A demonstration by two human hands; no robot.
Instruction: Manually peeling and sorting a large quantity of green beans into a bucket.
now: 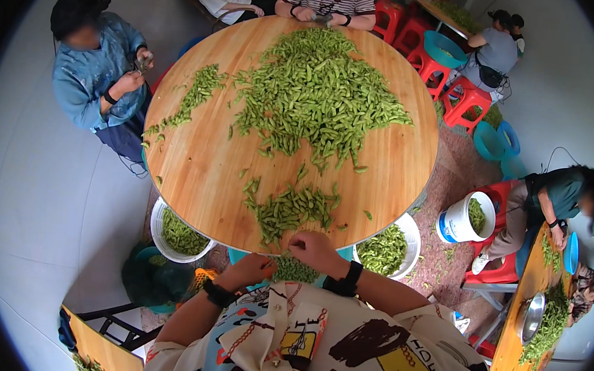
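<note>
At near desk (192, 169) edge: right hand (314, 249) pinched pods (291, 210), left hand (251, 270) grip indiscernible; shelling underway, next needing firmer pinch.

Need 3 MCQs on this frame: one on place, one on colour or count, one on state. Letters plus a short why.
1. Where is the right hand?
A. on the near rim of the round wooden table, by the small pile of green pods
B. in the white bucket
C. on a red stool

2. What colour are the two baskets under the table's near edge?
A. red
B. white
C. black

3. What is the state of the left hand?
A. raised over the big pile
B. flat on the tabletop
C. low, below the table edge, over a tub of pods

Answers:
1 A, the fingers rest at the rim beside the small pile.
2 B, both baskets are white and hold green pods.
3 C, it sits under the rim, close to the body.
</note>
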